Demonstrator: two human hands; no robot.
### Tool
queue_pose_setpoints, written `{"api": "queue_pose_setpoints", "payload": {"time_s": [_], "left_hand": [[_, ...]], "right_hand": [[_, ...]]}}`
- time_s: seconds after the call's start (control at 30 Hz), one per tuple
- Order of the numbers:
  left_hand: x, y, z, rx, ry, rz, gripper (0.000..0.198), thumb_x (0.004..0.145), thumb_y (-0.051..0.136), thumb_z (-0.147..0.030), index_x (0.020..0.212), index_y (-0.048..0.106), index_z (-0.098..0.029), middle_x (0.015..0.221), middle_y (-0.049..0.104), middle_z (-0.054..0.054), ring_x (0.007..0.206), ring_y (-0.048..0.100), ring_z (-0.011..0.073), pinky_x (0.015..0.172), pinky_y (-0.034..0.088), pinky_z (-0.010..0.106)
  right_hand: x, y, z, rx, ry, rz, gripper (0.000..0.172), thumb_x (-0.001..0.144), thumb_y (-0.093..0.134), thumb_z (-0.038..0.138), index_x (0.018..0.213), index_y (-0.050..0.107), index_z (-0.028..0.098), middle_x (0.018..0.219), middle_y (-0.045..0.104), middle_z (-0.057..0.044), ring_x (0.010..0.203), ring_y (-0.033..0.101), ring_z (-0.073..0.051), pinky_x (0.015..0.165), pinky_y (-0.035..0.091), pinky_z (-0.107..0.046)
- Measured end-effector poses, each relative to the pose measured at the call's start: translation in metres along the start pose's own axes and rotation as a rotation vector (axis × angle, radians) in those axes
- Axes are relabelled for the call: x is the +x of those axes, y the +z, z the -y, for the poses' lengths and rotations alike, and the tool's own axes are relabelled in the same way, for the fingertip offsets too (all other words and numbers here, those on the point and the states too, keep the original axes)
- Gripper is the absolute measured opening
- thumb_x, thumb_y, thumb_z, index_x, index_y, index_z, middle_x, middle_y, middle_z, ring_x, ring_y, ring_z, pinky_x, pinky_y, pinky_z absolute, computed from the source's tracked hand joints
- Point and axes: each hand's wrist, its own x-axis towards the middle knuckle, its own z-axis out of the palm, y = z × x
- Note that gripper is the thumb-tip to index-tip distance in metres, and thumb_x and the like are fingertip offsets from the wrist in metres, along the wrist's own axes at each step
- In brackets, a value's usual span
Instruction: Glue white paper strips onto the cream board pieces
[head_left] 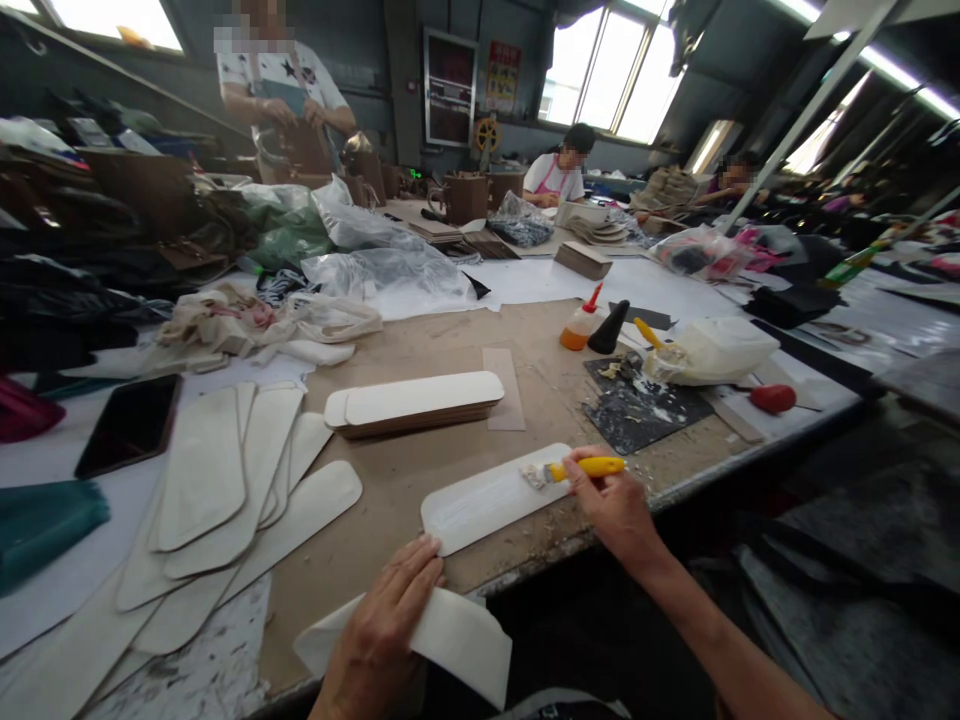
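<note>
A long white piece with rounded corners lies on the brown board. My right hand is closed round the yellow handle of a brush, whose bristles, coated in pale paste, rest on that piece. The fingertips of my left hand touch the piece's near left corner. Under the same hand is another white strip, bent and hanging over the table's front edge; the thumb is hidden. Behind the coated piece sits a neat stack of similar pieces.
Loose white pieces fan out at the left beside a black phone. At the right are a paste-smeared dark sheet, a white container, a glue bottle and a red-handled tool. Other people work farther back.
</note>
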Motion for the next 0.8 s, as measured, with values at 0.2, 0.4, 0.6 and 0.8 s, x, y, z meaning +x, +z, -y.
{"api": "queue_pose_setpoints", "payload": {"time_s": [0.2, 0.4, 0.6, 0.8], "left_hand": [[-0.002, 0.003, 0.002, -0.055, -0.014, -0.019, 0.031, 0.082, 0.050, -0.006, 0.112, 0.055, -0.014, 0.116, 0.060, 0.014, 0.117, 0.051, 0.0227, 0.096, 0.048, 0.036], [0.011, -0.015, -0.013, -0.396, -0.391, -0.077, 0.024, 0.081, 0.051, -0.019, 0.100, 0.064, -0.019, 0.104, 0.066, 0.009, 0.095, 0.063, 0.0194, 0.083, 0.053, 0.029], [0.051, -0.029, -0.062, -1.227, -1.260, -0.206, 0.038, 0.073, 0.061, -0.050, 0.081, 0.061, -0.013, 0.049, 0.048, -0.003, 0.043, 0.044, 0.0080, 0.045, 0.038, 0.020], [0.067, -0.019, -0.089, -1.450, -1.250, -0.135, 0.044, 0.065, 0.069, -0.055, 0.074, 0.058, -0.013, 0.044, 0.042, -0.005, 0.040, 0.036, 0.0064, 0.044, 0.030, 0.020]], "right_hand": [[0.012, -0.040, -0.032, -0.195, 0.022, -0.140, 0.036, 0.085, 0.045, 0.054, 0.081, 0.054, 0.019, 0.074, 0.061, -0.004, 0.055, 0.060, -0.017, 0.053, 0.046, -0.029], [0.008, -0.047, -0.013, -0.335, 0.015, -0.208, 0.042, 0.084, 0.038, 0.058, 0.078, 0.055, 0.020, 0.060, 0.057, -0.004, 0.049, 0.053, -0.020, 0.051, 0.040, -0.033], [0.007, -0.049, 0.018, -0.125, -0.108, -0.028, 0.041, 0.085, 0.037, 0.059, 0.071, 0.050, 0.022, 0.065, 0.057, -0.004, 0.061, 0.055, -0.020, 0.056, 0.042, -0.031], [-0.021, -0.002, 0.056, 0.299, -0.051, 0.500, 0.033, 0.083, 0.051, 0.051, 0.071, 0.051, 0.020, 0.057, 0.047, 0.003, 0.051, 0.045, -0.013, 0.050, 0.041, -0.024]]}}
